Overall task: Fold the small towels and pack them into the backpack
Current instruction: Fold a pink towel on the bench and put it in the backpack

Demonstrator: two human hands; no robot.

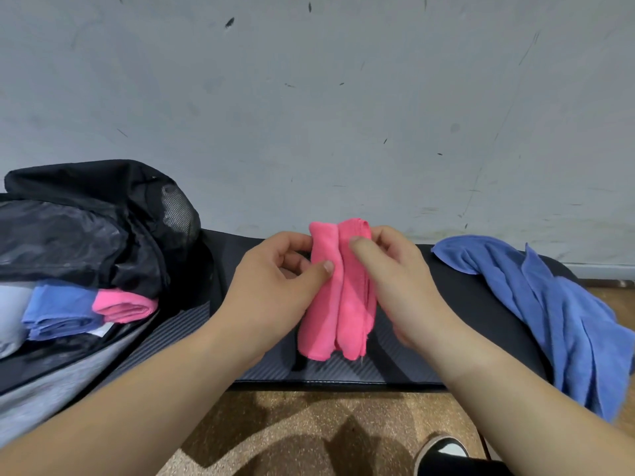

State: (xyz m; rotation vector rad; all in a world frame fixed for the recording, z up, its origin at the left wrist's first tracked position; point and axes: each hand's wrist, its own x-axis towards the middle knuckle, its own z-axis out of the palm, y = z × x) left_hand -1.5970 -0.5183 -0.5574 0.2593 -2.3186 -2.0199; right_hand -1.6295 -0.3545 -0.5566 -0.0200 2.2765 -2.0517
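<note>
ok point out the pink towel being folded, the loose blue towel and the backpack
pink towel [323,331], head view, lower part of its left fold
blue towel [549,304], head view, middle of the crumpled cloth
backpack [86,187], head view, black top flap

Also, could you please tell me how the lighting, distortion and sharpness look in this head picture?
Head view: soft, even light with no glare; the forearms throw blurred shadows on the floor; wide-angle bending curves the black mat and swells the forearms; the pink towel, pinched by left hand and right hand, is sharp; the backpack is murky.
</note>
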